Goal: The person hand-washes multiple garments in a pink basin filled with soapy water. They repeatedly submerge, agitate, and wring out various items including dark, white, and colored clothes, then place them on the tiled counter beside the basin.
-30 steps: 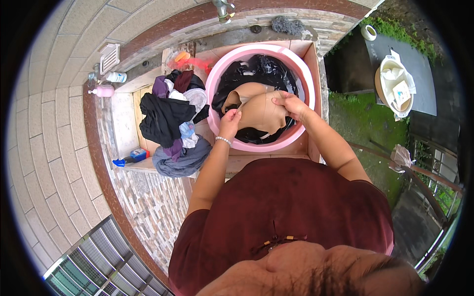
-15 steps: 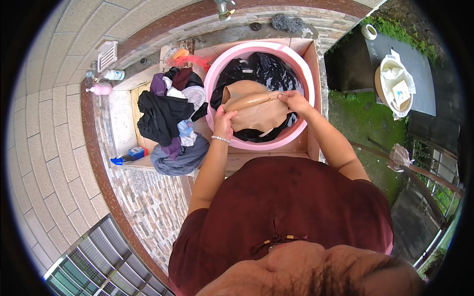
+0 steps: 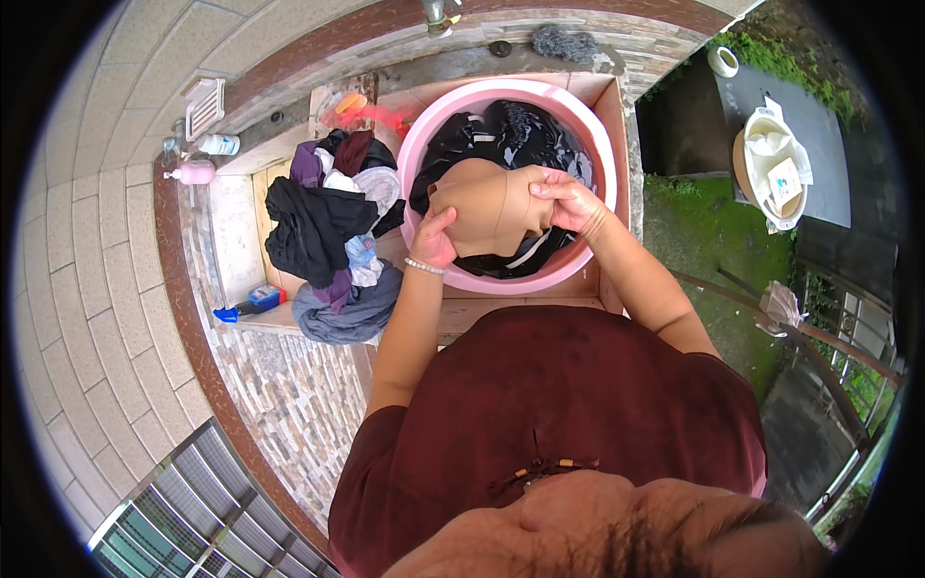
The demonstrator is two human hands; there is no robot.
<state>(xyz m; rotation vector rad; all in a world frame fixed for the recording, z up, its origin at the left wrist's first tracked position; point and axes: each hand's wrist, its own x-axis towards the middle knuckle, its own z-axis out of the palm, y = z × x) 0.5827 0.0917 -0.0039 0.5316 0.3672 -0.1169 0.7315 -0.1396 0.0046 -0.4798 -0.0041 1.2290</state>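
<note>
Both my hands hold a smooth tan garment (image 3: 489, 207) over a pink basin (image 3: 411, 159). The garment is rounded out like a cup, with thin seam lines across it; its exact kind I cannot make out. My left hand (image 3: 436, 239), with a beaded bracelet at the wrist, is closed on its left edge. At its upper right edge my right hand (image 3: 570, 200) pinches the fabric between thumb and fingers. Beneath it, dark wet clothes (image 3: 520, 130) lie in water in the basin, partly hidden by the garment.
Left of the basin lies a heap of clothes (image 3: 318, 226), with an orange-red brush (image 3: 371, 113) behind it. A blue-handled brush (image 3: 252, 303), a pink bottle (image 3: 193, 172) and a white bottle (image 3: 220, 144) stand farther left. A tap (image 3: 438, 17) and grey scrubber (image 3: 564, 43) are at the back.
The tan garment has turned from a folded, rolled edge to a smooth rounded face. My right hand has shifted slightly left and down, gripping more of the fabric.
</note>
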